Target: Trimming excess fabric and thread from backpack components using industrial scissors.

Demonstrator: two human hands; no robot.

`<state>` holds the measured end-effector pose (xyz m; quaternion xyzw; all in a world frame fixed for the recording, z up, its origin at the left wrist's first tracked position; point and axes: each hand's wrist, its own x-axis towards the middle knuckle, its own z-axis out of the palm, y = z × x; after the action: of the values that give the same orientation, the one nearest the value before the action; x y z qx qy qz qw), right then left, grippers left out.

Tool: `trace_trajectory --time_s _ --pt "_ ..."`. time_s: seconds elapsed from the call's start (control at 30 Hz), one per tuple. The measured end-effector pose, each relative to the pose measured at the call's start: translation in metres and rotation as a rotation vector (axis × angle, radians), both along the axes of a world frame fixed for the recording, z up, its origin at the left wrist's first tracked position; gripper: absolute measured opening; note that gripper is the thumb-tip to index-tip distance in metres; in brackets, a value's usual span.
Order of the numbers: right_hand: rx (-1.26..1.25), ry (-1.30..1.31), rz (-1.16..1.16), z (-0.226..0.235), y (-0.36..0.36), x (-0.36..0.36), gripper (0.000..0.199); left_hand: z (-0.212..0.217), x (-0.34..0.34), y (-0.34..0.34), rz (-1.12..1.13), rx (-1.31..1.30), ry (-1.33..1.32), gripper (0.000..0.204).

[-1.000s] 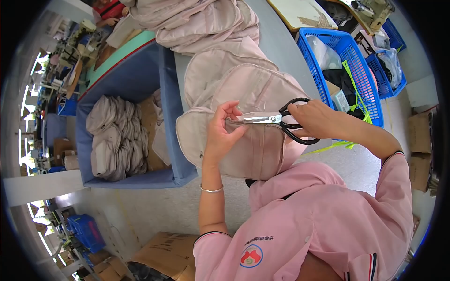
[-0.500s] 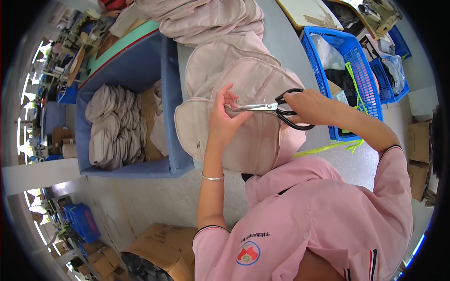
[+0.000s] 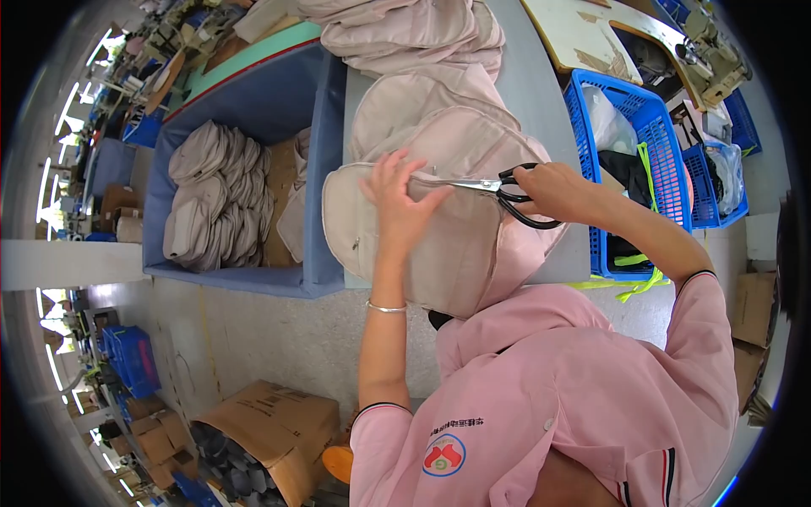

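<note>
Head view: we are looking down at a pale beige fabric piece (image 3: 448, 245) lying on the grey desk (image 3: 532, 76), its near edge hanging over the desk's front. Our left hand (image 3: 397, 203) is pressing flat on the fabric with the fingers spread wide, closed around nothing, only holding the cloth down near a seam. Our right hand (image 3: 553, 188) is gripping the black handles of a pair of scissors (image 3: 498, 190), fingers wrapped through the loops, so that grip is closed on the tool. The metal blades are pointing left toward the left hand's fingertips and are lying right against the cloth; they are looking nearly closed, though we cannot tell whether any thread is sitting between them.

Behind the fabric piece, more beige pieces (image 3: 405, 34) are piling up on the far part of the desk. To the left, touching the desk's side, a big blue bin (image 3: 325, 169) is holding a heap of folded beige caps (image 3: 215, 203). To the right, a blue plastic basket (image 3: 659, 127) is standing just beside the desk with bags and dark items inside, and a yellow-green strap (image 3: 629, 283) is trailing off its near corner. A cardboard box (image 3: 270, 431) is sitting on the floor at lower left. We are wearing a pink shirt (image 3: 557, 406) and a thin bracelet (image 3: 386, 308) on the left wrist.
</note>
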<state>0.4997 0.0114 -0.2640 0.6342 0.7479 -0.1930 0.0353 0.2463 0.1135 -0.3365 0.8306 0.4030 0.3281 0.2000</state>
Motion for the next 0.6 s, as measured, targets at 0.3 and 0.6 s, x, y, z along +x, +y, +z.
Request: trace_trajectory --time_s 0.3,0.6 --pt "0.027 -0.012 0.069 -0.004 0.02 0.008 0.044 -0.01 -0.021 0.02 -0.171 -0.276 -0.22 0.021" --pt "-0.071 -0.022 0.034 0.014 0.021 0.001 0.061 -0.012 -0.019 0.03 -0.21 -0.238 -0.144 0.011"
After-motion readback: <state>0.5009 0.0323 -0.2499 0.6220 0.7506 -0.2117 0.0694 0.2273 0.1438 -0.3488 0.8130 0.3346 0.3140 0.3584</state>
